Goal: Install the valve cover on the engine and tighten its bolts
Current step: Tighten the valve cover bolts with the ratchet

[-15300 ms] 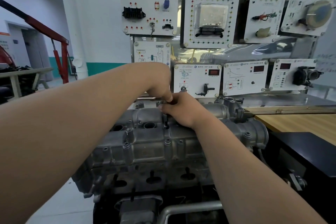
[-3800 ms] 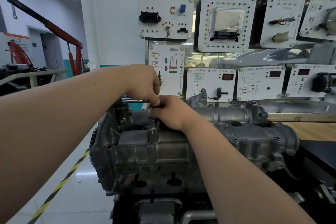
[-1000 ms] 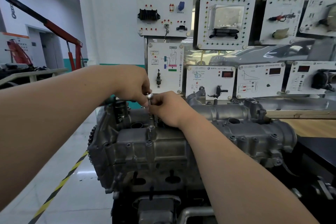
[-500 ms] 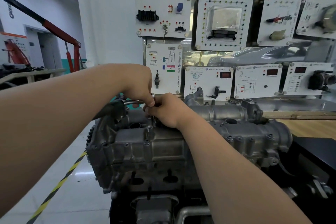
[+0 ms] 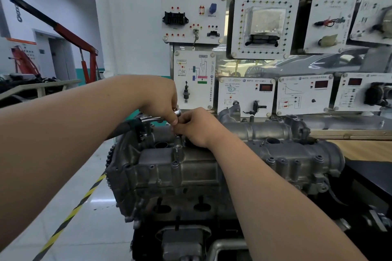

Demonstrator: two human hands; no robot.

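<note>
— At mid-frame, what do the hands have?
— Both are on a ratchet (image 5: 151, 119). The left hand (image 5: 161, 99) curls fingers and thumb over the chrome head. The right hand (image 5: 199, 127) sits just below, touching the left, with its fingers curled round the part of the tool under the head.
— Can you see the bolt?
— No. The right hand hides it, and whatever socket is fitted.
— Where does the handle run?
— Leftward from the head, with its dark grip passing under the left forearm.
— And the valve cover (image 5: 286, 150)?
— Sitting on top of the engine (image 5: 169, 178), stretching from the centre towards the right of the frame. The hands are near its left end. Several bolt heads show along its near edge.
— What's round about?
— Instrument panels (image 5: 265, 23) fill the upper right behind the engine. A red hoist (image 5: 70, 34) stands upper left, striped tape (image 5: 70, 216) crosses the floor lower left, and a wooden top (image 5: 364, 150) shows at the right edge.
</note>
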